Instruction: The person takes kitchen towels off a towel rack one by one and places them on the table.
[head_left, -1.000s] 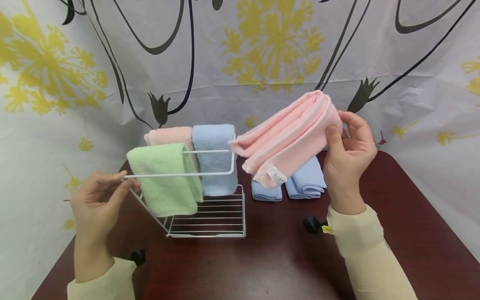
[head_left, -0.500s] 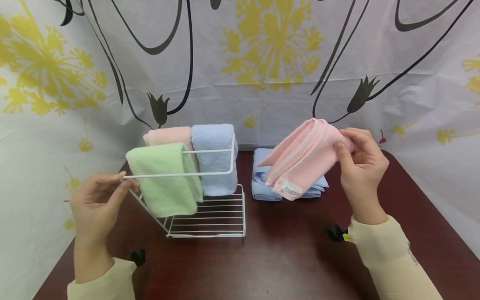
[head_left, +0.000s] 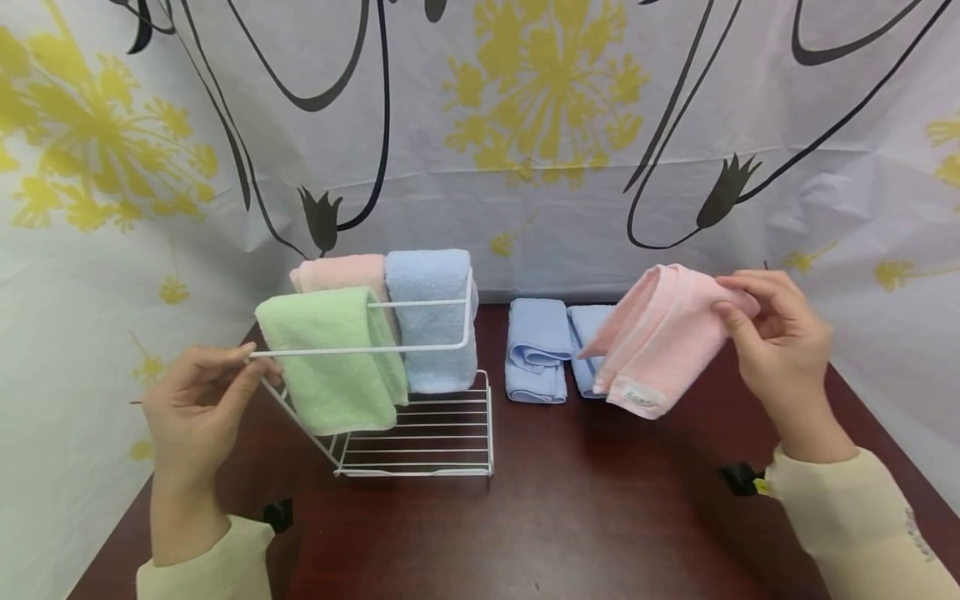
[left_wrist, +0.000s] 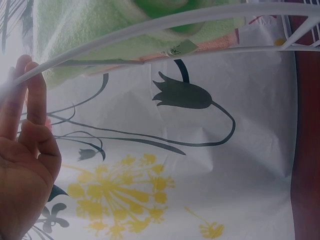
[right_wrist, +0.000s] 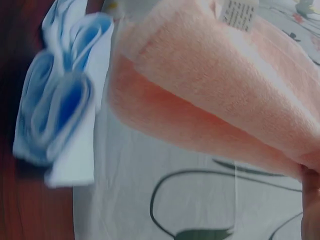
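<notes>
A folded pink towel (head_left: 675, 337) with a white label hangs from my right hand (head_left: 787, 358), which pinches its right end between thumb and fingers. In the right wrist view the pink towel (right_wrist: 215, 85) droops in open folds. My left hand (head_left: 202, 400) pinches the upper left corner of a white wire rack (head_left: 360, 351). Over the rack's upper bars hang a green towel (head_left: 330, 358), a blue towel (head_left: 431, 321) and, behind the green one, a pink towel (head_left: 341, 271). In the left wrist view the fingers of my left hand (left_wrist: 27, 145) meet the white bar.
Folded blue cloths (head_left: 536, 350) lie on the dark red table (head_left: 540, 533) to the right of the rack, one partly behind the held towel. The rack's lower wire shelf (head_left: 416, 442) is bare. A patterned curtain (head_left: 420, 200) stands along the table's back.
My right hand has moved right and downward with the pink towel, uncovering more of the folded blue cloths. My left hand and the rack have stayed in place.
</notes>
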